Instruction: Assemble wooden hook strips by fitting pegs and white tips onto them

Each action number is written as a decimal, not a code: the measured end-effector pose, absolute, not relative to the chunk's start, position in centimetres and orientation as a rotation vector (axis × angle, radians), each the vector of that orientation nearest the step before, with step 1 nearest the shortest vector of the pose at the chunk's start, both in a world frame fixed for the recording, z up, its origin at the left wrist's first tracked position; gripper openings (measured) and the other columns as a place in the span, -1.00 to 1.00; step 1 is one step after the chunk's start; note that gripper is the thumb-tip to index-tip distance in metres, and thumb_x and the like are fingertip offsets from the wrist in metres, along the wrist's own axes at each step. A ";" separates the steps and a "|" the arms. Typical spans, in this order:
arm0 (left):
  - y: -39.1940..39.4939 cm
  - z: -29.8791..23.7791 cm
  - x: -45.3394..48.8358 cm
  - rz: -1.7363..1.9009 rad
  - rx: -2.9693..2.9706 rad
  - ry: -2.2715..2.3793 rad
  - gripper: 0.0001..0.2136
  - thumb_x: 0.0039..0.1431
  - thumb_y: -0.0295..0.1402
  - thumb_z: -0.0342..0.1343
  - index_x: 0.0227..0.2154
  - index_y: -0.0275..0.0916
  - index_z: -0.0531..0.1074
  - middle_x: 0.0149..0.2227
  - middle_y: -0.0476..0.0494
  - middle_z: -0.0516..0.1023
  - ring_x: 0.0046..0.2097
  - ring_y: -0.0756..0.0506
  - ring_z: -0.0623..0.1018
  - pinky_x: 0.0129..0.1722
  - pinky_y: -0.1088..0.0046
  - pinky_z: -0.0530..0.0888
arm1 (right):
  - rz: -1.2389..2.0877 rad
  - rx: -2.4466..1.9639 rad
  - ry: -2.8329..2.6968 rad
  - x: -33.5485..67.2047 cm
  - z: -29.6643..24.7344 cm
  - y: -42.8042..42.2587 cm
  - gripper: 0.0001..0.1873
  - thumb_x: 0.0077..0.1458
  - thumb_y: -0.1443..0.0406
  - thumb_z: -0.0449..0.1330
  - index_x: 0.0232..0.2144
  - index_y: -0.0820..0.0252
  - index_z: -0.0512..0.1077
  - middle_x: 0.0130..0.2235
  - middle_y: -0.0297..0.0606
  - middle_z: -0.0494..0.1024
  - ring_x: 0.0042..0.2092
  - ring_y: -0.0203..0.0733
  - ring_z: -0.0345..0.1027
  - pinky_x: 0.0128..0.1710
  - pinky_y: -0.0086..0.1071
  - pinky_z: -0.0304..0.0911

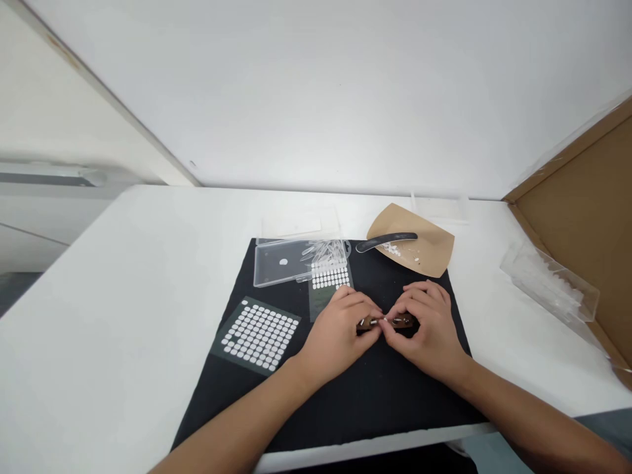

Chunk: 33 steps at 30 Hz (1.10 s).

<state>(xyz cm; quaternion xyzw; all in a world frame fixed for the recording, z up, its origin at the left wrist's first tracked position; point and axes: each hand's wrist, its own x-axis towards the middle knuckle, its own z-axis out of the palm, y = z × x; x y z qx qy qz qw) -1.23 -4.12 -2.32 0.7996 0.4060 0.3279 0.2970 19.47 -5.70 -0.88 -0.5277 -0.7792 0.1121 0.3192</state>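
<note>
My left hand (338, 329) and my right hand (427, 329) meet over a black cloth, fingertips close together. Between them is a small dark brown bar (403, 320) with small pale or shiny pieces along it. The fingers of my left hand pinch its left part, and my right hand's fingers curl round its right part. A tiny white piece (386, 318) shows at the right fingertips; its kind is too small to tell. Sheets of white adhesive tabs (261, 336) lie left of my hands, and another tab sheet (330, 275) is partly under a clear case.
The clear plastic case (276, 266) stands open with several clear nail tips (326, 251) at its right end. Behind my right hand, a black curved nail file (388, 241) rests on brown paper (429, 247) with white scraps. Clear plastic packs (548, 283) lie by a cardboard box (582, 197).
</note>
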 end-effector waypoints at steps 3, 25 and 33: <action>-4.0 -2.2 -1.6 0.866 2.136 1.045 -0.87 0.24 -0.51 0.30 -0.20 -0.18 0.64 -0.18 -0.12 0.69 -0.11 -0.17 0.54 -0.02 0.19 0.51 | 0.308 -1.381 -2.032 19.4 -0.9 -5.7 -0.86 0.14 0.26 0.42 -0.42 0.01 0.53 -0.34 -0.33 0.63 0.02 0.09 0.47 0.19 0.10 0.17; -3.6 -1.2 -2.6 0.837 2.300 1.008 -0.93 0.33 -0.50 0.25 -0.27 -0.20 0.56 -0.23 -0.09 0.67 -0.15 -0.14 0.55 -0.05 0.23 0.48 | 0.289 -1.366 -2.034 19.2 -1.2 -6.0 -0.85 0.16 0.29 0.39 -0.42 0.02 0.51 -0.37 -0.36 0.60 0.06 0.09 0.47 0.31 0.16 0.07; -3.3 -1.0 -2.8 0.859 2.298 0.938 -0.90 0.36 -0.48 0.26 -0.25 -0.17 0.64 -0.27 -0.07 0.69 -0.19 -0.12 0.57 -0.06 0.24 0.45 | 0.326 -1.327 -2.042 19.4 -1.1 -6.0 -0.87 0.18 0.31 0.37 -0.39 0.03 0.50 -0.37 -0.37 0.60 0.05 0.07 0.48 0.31 0.15 0.06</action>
